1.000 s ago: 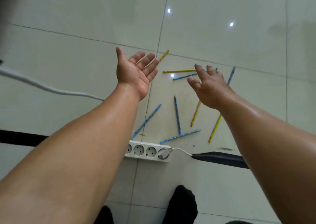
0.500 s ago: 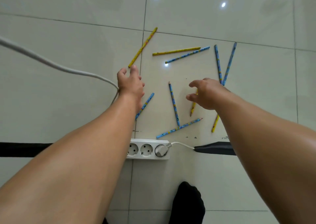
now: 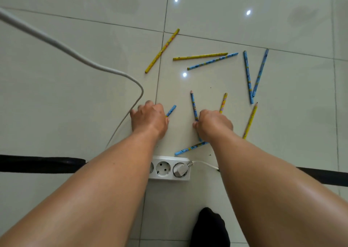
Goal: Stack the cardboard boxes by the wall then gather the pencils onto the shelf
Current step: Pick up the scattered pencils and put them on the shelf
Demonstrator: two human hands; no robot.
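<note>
Both hands have dropped onto the floor (image 3: 56,105) since half a second ago. The left hand (image 3: 148,120) has drawn back over the slanted blue pencil (image 3: 171,110), and the right hand (image 3: 213,124) has settled on the middle blue pencil (image 3: 193,103).

Each hand lies palm down with its fingers curled toward the tile. The backs of the hands hide the fingertips, so I cannot tell whether either has pinched its pencil or only covers it.

The slanted blue pencil runs from under the left palm up and to the right, with only its far end poking out on the thumb side. The middle blue pencil points almost straight away from the person, tip farthest out. It passes under the thumb side of the right hand and shows again below the wrist. A short yellow pencil (image 3: 223,102) sticks out just beyond the right knuckles.

So each hand already has a pencil lying lengthwise beneath it — closing the fingers across the shaft looks like the next need. The low blue pencil (image 3: 190,148), just ahead of the power strip (image 3: 169,168), is nearest the right forearm. The other pencils lie farther out, mostly on the right side. No shelf or boxes are in view.
</note>
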